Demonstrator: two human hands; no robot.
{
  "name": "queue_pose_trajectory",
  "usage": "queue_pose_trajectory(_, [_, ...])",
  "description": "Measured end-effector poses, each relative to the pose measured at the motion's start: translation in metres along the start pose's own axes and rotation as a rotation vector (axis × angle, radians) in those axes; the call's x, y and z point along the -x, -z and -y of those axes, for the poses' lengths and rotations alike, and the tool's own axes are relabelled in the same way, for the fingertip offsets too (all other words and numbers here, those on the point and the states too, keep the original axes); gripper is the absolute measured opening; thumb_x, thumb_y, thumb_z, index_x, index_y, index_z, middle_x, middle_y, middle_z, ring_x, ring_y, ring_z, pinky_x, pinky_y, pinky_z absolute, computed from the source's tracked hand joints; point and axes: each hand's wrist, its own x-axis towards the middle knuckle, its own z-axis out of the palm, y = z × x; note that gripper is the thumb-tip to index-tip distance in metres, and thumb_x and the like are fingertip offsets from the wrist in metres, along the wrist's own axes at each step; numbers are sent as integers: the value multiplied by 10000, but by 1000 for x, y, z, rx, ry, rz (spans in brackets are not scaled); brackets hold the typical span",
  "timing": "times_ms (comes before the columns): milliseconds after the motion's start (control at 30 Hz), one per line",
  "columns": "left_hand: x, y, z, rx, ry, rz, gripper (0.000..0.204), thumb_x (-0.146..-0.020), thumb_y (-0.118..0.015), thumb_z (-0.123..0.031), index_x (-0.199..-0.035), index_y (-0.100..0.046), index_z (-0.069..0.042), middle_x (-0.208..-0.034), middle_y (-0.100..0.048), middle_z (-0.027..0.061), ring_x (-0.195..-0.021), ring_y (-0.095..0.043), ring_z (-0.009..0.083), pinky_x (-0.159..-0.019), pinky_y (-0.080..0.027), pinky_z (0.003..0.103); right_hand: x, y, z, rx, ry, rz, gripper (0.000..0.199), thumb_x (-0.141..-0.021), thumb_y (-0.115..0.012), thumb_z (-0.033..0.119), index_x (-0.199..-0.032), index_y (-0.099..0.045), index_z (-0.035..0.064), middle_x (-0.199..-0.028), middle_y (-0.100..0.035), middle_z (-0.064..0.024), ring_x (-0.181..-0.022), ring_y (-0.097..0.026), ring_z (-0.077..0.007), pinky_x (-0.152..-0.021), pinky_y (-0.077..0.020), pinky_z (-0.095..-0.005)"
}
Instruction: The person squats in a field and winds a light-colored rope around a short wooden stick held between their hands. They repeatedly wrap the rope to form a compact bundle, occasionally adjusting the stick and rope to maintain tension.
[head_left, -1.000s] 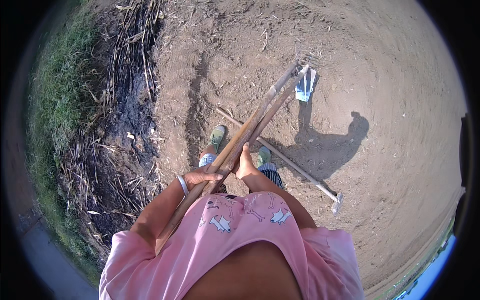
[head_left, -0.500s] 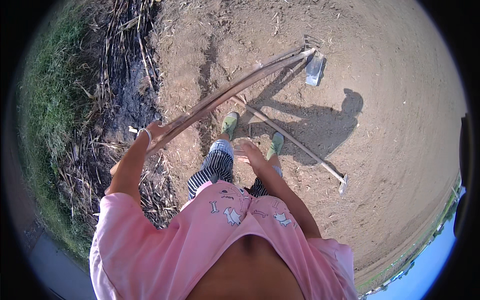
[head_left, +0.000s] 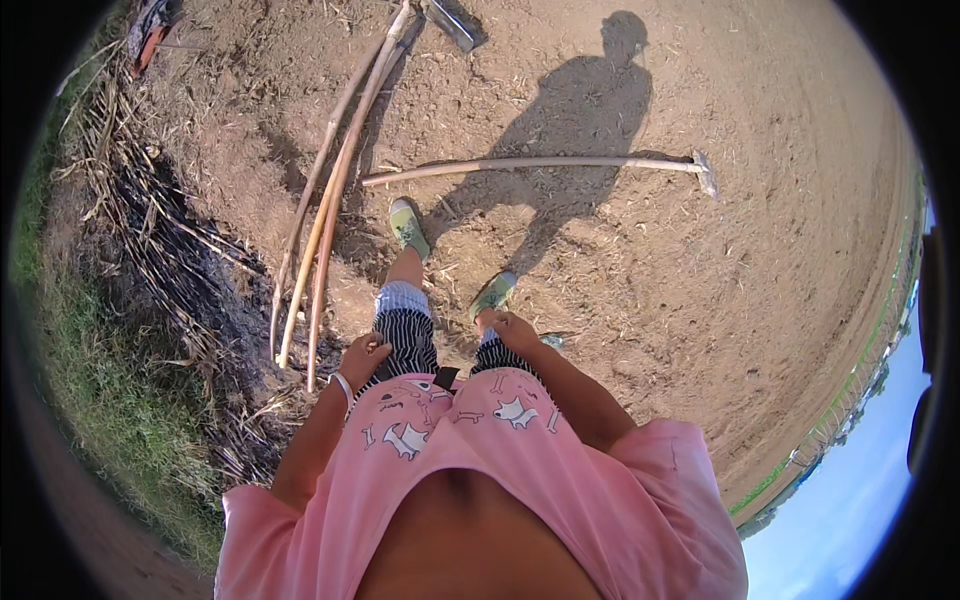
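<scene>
My left hand [head_left: 364, 360], with a white band at the wrist, is closed at the left leg of the black-and-white striped trousers [head_left: 405, 338] I wear, its curled fingers against the cloth. At the right trouser leg my right hand [head_left: 514, 332] is also closed, its fingertips partly hidden. Left of my feet, several long wooden handles [head_left: 335, 185] lie side by side on the soil, apart from both hands. Their far end reaches a grey metal blade [head_left: 452, 24] at the top edge. Another long-handled tool [head_left: 540, 162] lies crosswise beyond my shoes, its pale head to the right.
Dry stalks [head_left: 160, 215] and blackened ground run along the left, with green grass [head_left: 120, 420] beyond. Bare brown soil [head_left: 760, 330] stretches to the right. My shadow [head_left: 575, 120] falls ahead across the crosswise tool. A reddish object [head_left: 150, 48] lies at the far left.
My left hand has let go of the wooden handles, which now lie on the ground. Both hands have come to the trouser legs, and the view has turned.
</scene>
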Motion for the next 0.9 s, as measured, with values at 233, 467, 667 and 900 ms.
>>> queue_pose_trajectory(233, [-25,-70,18,-445,-136,82,601,-834,-721,-358,-1270,-562,23,-1295,-519,249,-1236,-478,387,-1068,-368,437,36,-50,-106,65,-88,-42,425,-844,-597,390,-1108,-617,57,-1122,-658,-181,-1087,-604,-361,-944,-444,-496])
queue_pose_trajectory(467, [-28,-106,-22,-872,-242,28,756,-759,-768,-333,-1385,-434,-72,-1389,-322,285,-1233,-447,462,-1041,-414,470,60,-94,-161,237,22,-272,544,-783,-672,342,-1263,-559,110,-1325,-536,-65,-1314,-399,-255,-1070,-309,-501])
queue_pose_trajectory(667, [-58,-146,-32,-1017,-170,-139,628,-805,-723,-347,-1330,-496,-88,-1278,-430,230,-1228,-411,418,-981,-405,520,23,-114,-186,126,-50,-453,641,-779,-688,361,-1339,-521,97,-1462,-425,-127,-1391,-317,-317,-1133,-249,-491])
queue_pose_trajectory(900, [-150,-107,-20,-1193,-587,106,364,-835,-642,-263,-1109,-628,-25,-1153,-624,173,-1126,-566,358,-993,-402,467,-32,-138,-217,50,55,-454,457,-836,-606,386,-1174,-642,81,-1210,-635,-123,-1162,-565,-320,-1028,-404,-431])
